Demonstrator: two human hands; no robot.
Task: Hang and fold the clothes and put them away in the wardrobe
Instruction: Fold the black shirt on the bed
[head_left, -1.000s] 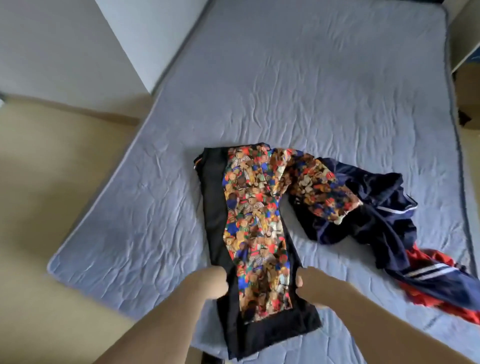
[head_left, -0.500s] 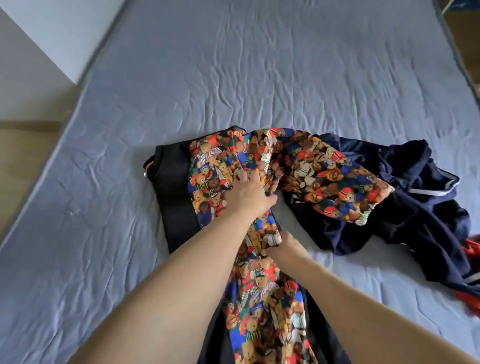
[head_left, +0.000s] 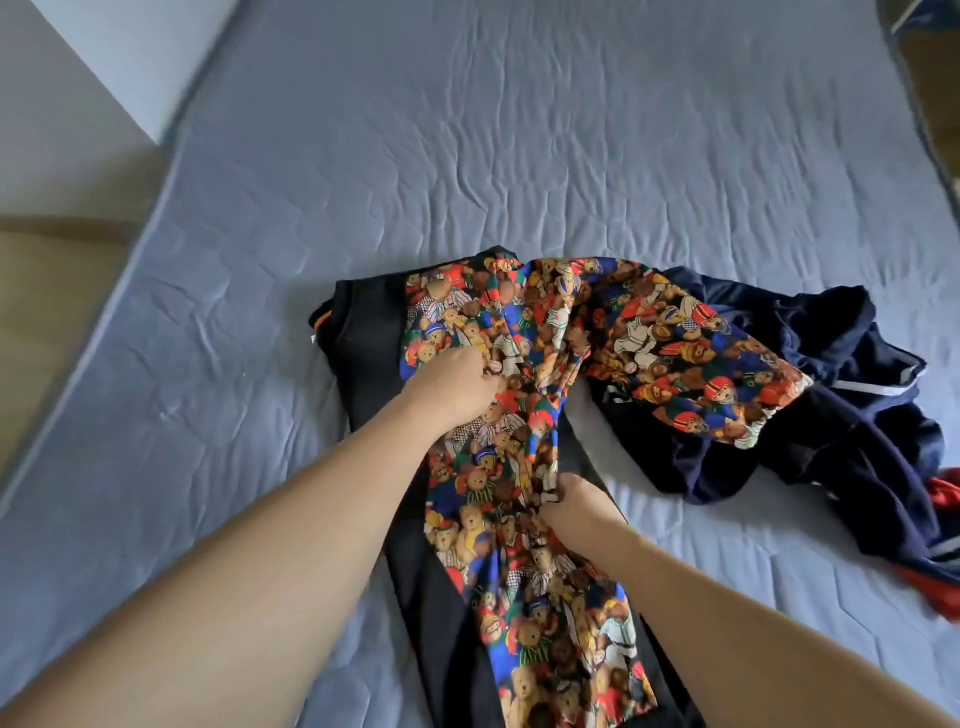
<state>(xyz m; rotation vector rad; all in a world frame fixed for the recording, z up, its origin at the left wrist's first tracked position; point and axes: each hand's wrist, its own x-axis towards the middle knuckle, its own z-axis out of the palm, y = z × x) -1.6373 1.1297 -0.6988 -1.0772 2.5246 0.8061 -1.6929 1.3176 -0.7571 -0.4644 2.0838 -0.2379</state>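
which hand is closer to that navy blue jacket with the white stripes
Right. The right hand pinches the teddy-bear print garment just short of the navy jacket; the left hand sits farther away, across the bear print.

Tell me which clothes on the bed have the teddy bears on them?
The teddy-bear print garment, the one both hands hold, left hand and right hand. The black garment under it and the navy garment beside it are plain.

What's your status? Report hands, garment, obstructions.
Left hand and right hand both gripping the bear-print garment. Its far part lies over the navy clothes.
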